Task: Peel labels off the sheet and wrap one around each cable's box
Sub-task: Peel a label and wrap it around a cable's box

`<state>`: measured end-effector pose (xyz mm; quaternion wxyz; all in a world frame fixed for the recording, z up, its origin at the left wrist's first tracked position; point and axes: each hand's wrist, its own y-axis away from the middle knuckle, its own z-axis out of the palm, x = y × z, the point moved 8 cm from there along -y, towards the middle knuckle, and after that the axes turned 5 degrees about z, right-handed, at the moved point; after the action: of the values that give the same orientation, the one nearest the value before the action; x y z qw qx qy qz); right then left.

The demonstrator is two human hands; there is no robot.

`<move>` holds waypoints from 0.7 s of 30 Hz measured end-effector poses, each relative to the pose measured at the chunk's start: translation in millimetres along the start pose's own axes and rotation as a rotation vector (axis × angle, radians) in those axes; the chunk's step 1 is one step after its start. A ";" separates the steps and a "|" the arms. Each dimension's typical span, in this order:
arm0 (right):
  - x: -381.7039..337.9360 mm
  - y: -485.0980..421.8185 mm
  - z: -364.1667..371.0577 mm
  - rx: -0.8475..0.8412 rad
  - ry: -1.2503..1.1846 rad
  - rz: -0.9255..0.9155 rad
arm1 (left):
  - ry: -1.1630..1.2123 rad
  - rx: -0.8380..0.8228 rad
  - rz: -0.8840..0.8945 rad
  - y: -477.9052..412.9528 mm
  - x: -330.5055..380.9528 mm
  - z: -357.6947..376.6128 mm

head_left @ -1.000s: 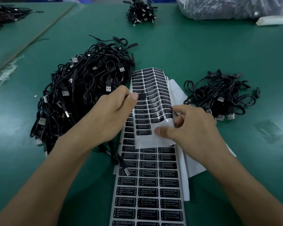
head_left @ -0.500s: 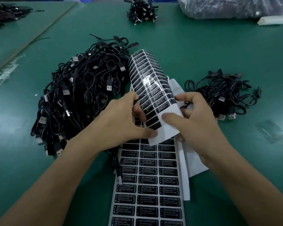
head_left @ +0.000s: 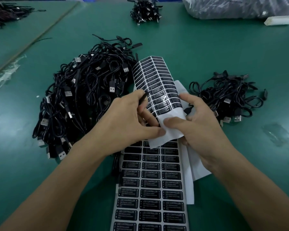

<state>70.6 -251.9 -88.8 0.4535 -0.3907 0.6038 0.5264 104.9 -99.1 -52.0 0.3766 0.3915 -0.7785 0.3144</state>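
My right hand [head_left: 198, 120] grips the bare white lower end of a curled label sheet [head_left: 157, 80], thumb on top, and the sheet's printed black labels arch up and away. A small black cable part [head_left: 188, 110] shows between that hand's fingers. My left hand [head_left: 132, 119] is at the sheet's left edge. Its thumb tip presses the white backing, and its fingers pinch a thin black label [head_left: 144, 98] at the left column. A second, flat sheet of black labels [head_left: 150, 189] lies on the green table [head_left: 207, 50] under both hands.
A large heap of black USB cables [head_left: 83, 100] lies left of the sheets, a smaller heap [head_left: 228, 97] to the right. Another cable bundle [head_left: 145, 12] sits far back, with a plastic bag [head_left: 240, 7] and a white packet [head_left: 279, 20] at the back right. Bare white backing sheets [head_left: 190, 172] lie beside the flat sheet.
The held sheet has tilted left and curled higher. My left hand dropped from the sheet's top left to its lower left edge, thumb now on the backing. My right hand shifted its grip slightly.
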 end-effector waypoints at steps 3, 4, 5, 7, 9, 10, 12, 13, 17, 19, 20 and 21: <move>1.8 -2.0 2.3 -0.023 0.014 -0.022 | -0.052 0.021 -0.009 0.0 1.6 -0.4; 1.5 -2.1 2.9 -0.027 0.020 -0.035 | -0.075 0.022 -0.014 -0.2 1.9 -0.4; 0.8 -1.7 3.4 -0.029 0.024 -0.052 | -0.098 0.022 -0.021 -0.3 2.1 -0.3; -0.3 -0.5 4.8 -0.034 0.029 -0.085 | -0.127 0.023 -0.037 -0.3 2.0 -0.1; -0.1 0.5 6.2 -0.035 0.043 -0.111 | -0.145 0.025 -0.045 0.1 1.7 0.6; 0.2 0.7 6.6 -0.033 0.050 -0.120 | -0.157 0.029 -0.046 0.3 2.0 0.9; -0.6 0.8 7.9 -0.033 0.064 -0.138 | -0.180 0.038 -0.046 0.3 2.5 1.2; -1.2 0.7 9.2 -0.040 0.072 -0.149 | -0.186 0.042 -0.045 0.1 2.8 1.1; -0.1 -0.7 11.1 -0.051 0.094 -0.156 | -0.210 0.049 -0.049 -0.6 1.5 1.8; 0.9 -1.6 11.3 -0.048 0.092 -0.152 | -0.216 0.052 -0.057 -0.5 0.5 2.2; 1.2 -1.6 11.5 -0.045 0.091 -0.149 | -0.217 0.053 -0.060 -0.5 0.4 2.3; 1.5 -1.7 11.6 -0.043 0.091 -0.147 | -0.218 0.051 -0.062 -0.6 0.3 2.7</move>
<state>73.4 -240.7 -91.2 0.4546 -0.4668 0.5822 0.4863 104.4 -101.6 -53.0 0.2890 0.4567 -0.7941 0.2780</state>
